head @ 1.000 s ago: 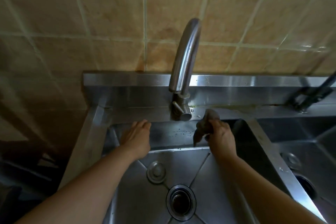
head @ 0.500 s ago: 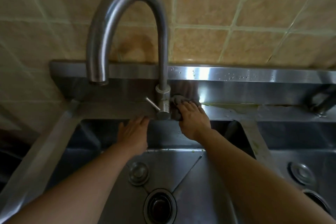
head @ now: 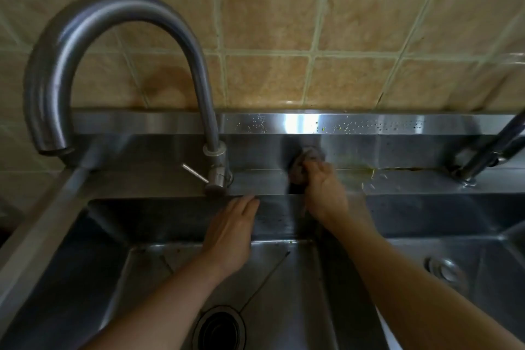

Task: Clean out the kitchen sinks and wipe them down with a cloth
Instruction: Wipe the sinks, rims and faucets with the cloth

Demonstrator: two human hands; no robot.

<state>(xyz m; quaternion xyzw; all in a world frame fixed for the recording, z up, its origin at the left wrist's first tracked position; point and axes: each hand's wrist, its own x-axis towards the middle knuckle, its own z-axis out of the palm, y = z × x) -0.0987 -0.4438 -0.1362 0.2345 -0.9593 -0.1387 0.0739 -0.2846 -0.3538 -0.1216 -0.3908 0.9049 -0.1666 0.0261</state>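
Lowest in the frame, at bottom centre, a round dark drain (head: 220, 328) in the floor of the left sink (head: 113, 278), with both bare forearms crossing above it from the bottom corners. Right of centre at mid-height, a second basin, the right sink (head: 483, 236), with a round metal plug fitting (head: 443, 268) on its floor. At centre, just above the middle of the frame, the left hand (head: 230, 231), fingers straight and together, palm down, holding nothing, fingertips touching the top of the left sink's back wall. Just right of it and slightly higher, the right hand (head: 324, 193), motion-blurred, fingers curled round a bunched dark cloth (head: 302, 167), pressing it onto the steel ledge (head: 397, 182) behind the sinks, against the foot of the upright steel backsplash (head: 369, 148). Left of the cloth on the same ledge, the faucet (head: 119, 23) base with a thin lever handle (head: 196, 173) jutting left, its neck arching up and over to a spout at the frame's left edge. At far right on the ledge, part of a second faucet (head: 494, 142), cut off by the frame edge. Yellowish specks on the ledge right of the cloth, water droplets on the backsplash rim. Farthest back, filling the upper half, tan wall tiles (head: 341, 8) with pale grout.
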